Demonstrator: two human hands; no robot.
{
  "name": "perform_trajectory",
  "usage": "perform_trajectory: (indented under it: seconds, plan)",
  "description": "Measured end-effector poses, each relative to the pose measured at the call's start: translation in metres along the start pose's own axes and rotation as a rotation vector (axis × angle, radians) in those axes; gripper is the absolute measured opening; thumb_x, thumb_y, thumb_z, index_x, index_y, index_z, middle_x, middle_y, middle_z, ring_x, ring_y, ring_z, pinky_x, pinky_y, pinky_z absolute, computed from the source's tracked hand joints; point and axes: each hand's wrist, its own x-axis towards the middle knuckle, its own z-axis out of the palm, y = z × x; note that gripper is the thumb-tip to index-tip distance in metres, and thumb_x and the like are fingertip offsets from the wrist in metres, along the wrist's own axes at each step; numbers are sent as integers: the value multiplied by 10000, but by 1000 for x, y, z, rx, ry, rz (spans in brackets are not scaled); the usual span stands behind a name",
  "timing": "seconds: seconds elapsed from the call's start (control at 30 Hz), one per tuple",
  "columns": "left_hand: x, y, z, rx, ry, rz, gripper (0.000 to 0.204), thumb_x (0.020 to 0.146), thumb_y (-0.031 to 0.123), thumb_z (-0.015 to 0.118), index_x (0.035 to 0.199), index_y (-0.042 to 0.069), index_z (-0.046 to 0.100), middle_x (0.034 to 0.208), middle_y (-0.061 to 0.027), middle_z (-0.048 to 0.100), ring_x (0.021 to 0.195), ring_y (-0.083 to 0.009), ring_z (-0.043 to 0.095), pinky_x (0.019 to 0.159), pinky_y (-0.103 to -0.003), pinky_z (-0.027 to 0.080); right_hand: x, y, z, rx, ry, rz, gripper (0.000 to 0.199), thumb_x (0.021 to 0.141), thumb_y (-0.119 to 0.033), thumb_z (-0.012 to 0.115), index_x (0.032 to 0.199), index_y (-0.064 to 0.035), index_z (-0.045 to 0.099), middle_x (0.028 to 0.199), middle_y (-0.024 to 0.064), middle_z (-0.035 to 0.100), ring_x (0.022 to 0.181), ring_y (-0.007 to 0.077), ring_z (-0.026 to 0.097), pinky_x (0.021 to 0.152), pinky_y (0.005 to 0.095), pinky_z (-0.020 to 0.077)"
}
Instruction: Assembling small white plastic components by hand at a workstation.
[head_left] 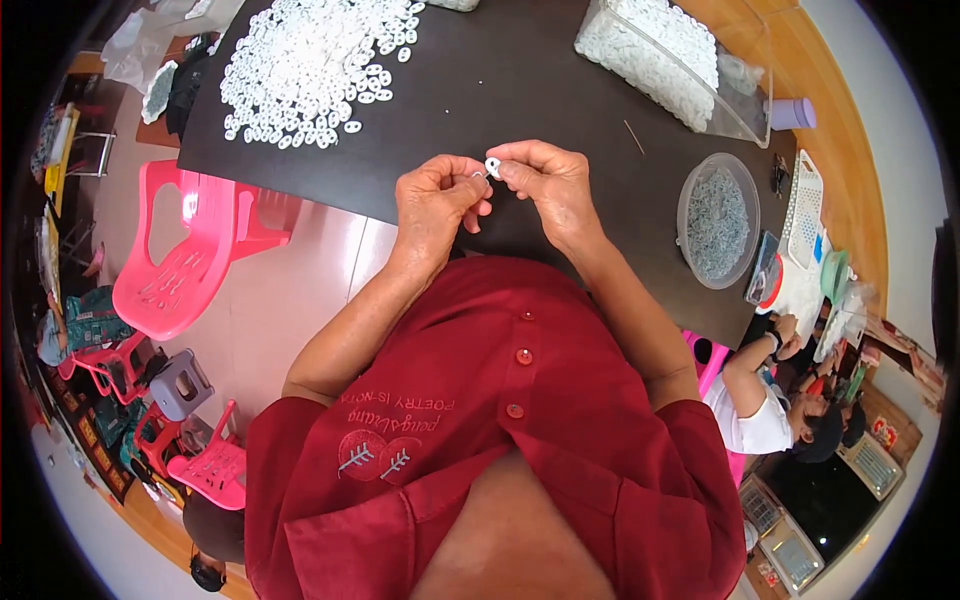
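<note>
Dark table [520, 80] bears white pieces [310, 60]; pink chair [190, 250] on pale floor [290, 300].

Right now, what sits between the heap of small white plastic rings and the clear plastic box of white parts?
Head view: only bare dark tabletop between the heap of small white plastic rings and the clear plastic box.

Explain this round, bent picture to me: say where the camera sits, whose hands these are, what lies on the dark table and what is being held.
The camera sits on a person's head and looks down, so the red shirt at the bottom is their own. Its wide lens bends straight edges. The two bare hands are theirs: the left hand and the right hand meet over the dark table, and the fingertips pinch a small white piece between them. On the table lie a heap of white rings, a clear box of white pieces and a round bowl of greyish bits. Pink chairs stand on the left; another person sits lower right.
</note>
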Motion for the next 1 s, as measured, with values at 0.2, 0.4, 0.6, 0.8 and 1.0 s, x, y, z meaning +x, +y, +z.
perform_trajectory:
  seconds: [0.2, 0.4, 0.6, 0.8, 1.0]
  plan:
    - [-1, -2, 0, 1, 27, 5, 86, 814, -17, 558, 886, -49, 592, 699, -65, 599, 552, -88, 561, 425, -195, 436, -1, 4, 3, -53, 8, -40, 144, 791, -20, 624, 926, 2, 668, 774, 27, 647, 648, 58, 532, 553, 199, 401]
    - [-1, -4, 0, 10, 23, 56, 142, 815, -24, 561, 951, -62, 577, 698, -57, 593, 567, -85, 562, 434, -193, 440, -2, 7, 9, 35, -3, -107, 115, 788, 8, 622, 897, 11, 658, 769, 28, 643, 633, 56, 525, 543, 190, 398]
    - [1, -10, -2, -15, 15, 90, 187, 817, -37, 555, 1001, -67, 567, 691, -47, 579, 576, -84, 561, 443, -192, 445, -4, 8, 11, -8, -10, -146, 114, 803, 22, 601, 906, 13, 648, 765, 30, 638, 633, 51, 517, 546, 187, 399]
    - [2, -11, -1, -63, 13, 75, 208, 822, -49, 547, 1029, -68, 561, 686, -43, 571, 578, -87, 561, 462, -196, 455, -5, 13, 11, -117, 0, -181, 128, 832, 50, 545, 911, 17, 640, 820, 48, 637, 704, 76, 556, 613, 207, 442]
    - [2, -8, 0, -81, 1, 76, 211, 831, -51, 545, 1040, -59, 573, 687, -41, 572, 594, -89, 565, 477, -201, 461, -6, 10, 13, 52, -13, -104, 136, 829, 83, 523, 930, 44, 605, 839, 75, 634, 747, 100, 583, 681, 238, 485]
